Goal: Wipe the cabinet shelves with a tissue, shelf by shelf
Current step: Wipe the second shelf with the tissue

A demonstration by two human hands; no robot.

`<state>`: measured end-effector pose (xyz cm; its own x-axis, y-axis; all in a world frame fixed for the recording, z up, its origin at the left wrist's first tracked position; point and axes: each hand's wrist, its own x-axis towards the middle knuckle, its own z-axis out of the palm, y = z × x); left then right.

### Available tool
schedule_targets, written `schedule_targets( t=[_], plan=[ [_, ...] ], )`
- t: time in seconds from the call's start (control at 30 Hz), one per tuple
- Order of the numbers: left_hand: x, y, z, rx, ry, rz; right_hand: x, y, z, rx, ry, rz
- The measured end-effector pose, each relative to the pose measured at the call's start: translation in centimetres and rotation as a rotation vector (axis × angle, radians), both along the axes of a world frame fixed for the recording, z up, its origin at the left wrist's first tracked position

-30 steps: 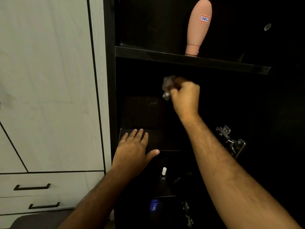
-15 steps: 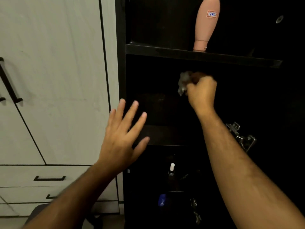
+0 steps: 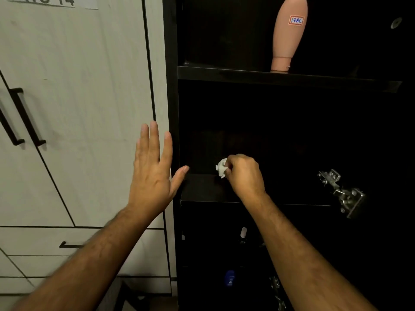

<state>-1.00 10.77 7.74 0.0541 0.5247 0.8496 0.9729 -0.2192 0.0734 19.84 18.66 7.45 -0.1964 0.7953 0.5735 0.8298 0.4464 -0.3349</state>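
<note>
The open black cabinet fills the right side. My right hand (image 3: 243,176) grips a crumpled white tissue (image 3: 221,168) and holds it low over the left part of the middle shelf (image 3: 202,191); whether the tissue touches the shelf I cannot tell. My left hand (image 3: 153,173) is raised with straight spread fingers in front of the cabinet's left side panel (image 3: 171,104), holding nothing. The upper shelf (image 3: 224,74) runs across above.
A pink bottle-shaped object (image 3: 288,34) with a label stands on the upper shelf. A metal door hinge (image 3: 341,191) sticks out at the right. Small bottles (image 3: 243,234) sit in the dark lower compartment. White cupboard doors (image 3: 78,97) and drawers with black handles lie to the left.
My right hand with the tissue dropped from mid-compartment down to the middle shelf. My left hand lifted off that shelf's front edge and rose with spread fingers beside the side panel.
</note>
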Motion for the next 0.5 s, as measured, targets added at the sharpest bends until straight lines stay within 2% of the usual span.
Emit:
schedule_targets(
  t=[0.07, 0.17, 0.2, 0.3, 0.37, 0.43, 0.5],
  plan=[
    [0.1, 0.1, 0.0, 0.01, -0.004, -0.01, -0.2, -0.1, 2.0, -0.022, 0.039, -0.02],
    [0.1, 0.3, -0.2, 0.018, -0.01, -0.021, -0.5, 0.8, 7.7, 0.068, 0.282, -0.03],
    [0.1, 0.3, -0.2, 0.017, -0.011, -0.021, -0.5, 1.4, 9.5, 0.089, 0.423, -0.012],
    [0.0, 0.4, -0.4, 0.012, -0.02, -0.021, -1.5, 1.7, 12.8, 0.073, 1.006, 0.15],
    [0.0, 0.5, -0.4, 0.017, -0.024, -0.038, -2.4, 1.5, 12.8, 0.059, 1.214, 0.263],
    [0.2, 0.6, -0.6, 0.021, -0.026, -0.053, -3.3, 1.7, 12.1, 0.111, 1.156, 0.262],
    [0.1, 0.7, -0.6, 0.018, -0.03, -0.045, -3.7, 2.1, 11.5, 0.146, 0.916, 0.163]
  ],
)
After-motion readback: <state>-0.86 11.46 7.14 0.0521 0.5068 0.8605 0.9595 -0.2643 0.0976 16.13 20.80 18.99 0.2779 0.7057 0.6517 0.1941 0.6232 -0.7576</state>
